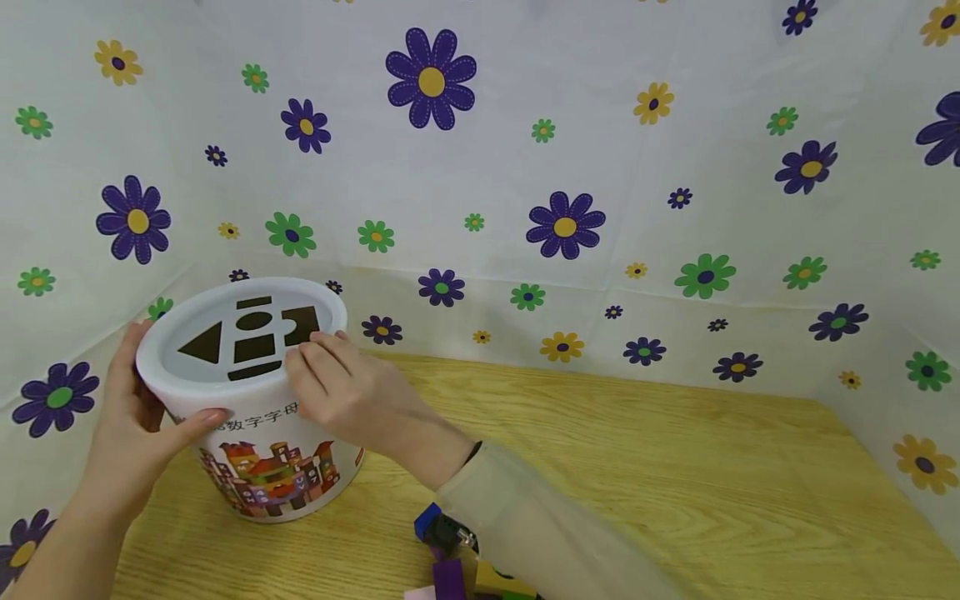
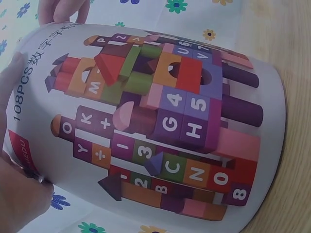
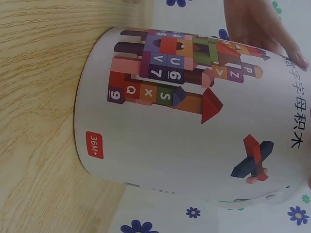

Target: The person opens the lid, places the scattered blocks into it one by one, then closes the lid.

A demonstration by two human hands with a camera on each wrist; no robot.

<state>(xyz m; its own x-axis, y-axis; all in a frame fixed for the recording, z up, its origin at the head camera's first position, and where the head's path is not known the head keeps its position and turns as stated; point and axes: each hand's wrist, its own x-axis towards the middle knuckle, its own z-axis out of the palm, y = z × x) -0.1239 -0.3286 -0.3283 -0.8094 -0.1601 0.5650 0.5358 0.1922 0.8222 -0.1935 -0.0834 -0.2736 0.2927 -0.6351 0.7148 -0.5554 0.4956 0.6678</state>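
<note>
A white toy-block bucket (image 1: 285, 467) with printed block castles stands upright on the wooden table. Its white lid (image 1: 174, 377) has several dark shaped openings, including a triangle, an oval and a rectangle. My left hand (image 1: 138, 442) grips the bucket's left side near the top, thumb across the front below the rim, the other fingers mostly hidden behind. At the right front of the lid, my right hand (image 1: 345, 396) has its fingers curled over the rim beside the arch-shaped opening. Its thumb is out of sight in the head view.
Loose blocks lie at the table's near edge, among them a purple block (image 1: 448, 577) and a blue block (image 1: 427, 521), partly covered by the right sleeve (image 1: 540, 525). Behind the wooden table (image 1: 637, 450) hangs a white flowered cloth (image 1: 480, 167), which also covers both sides.
</note>
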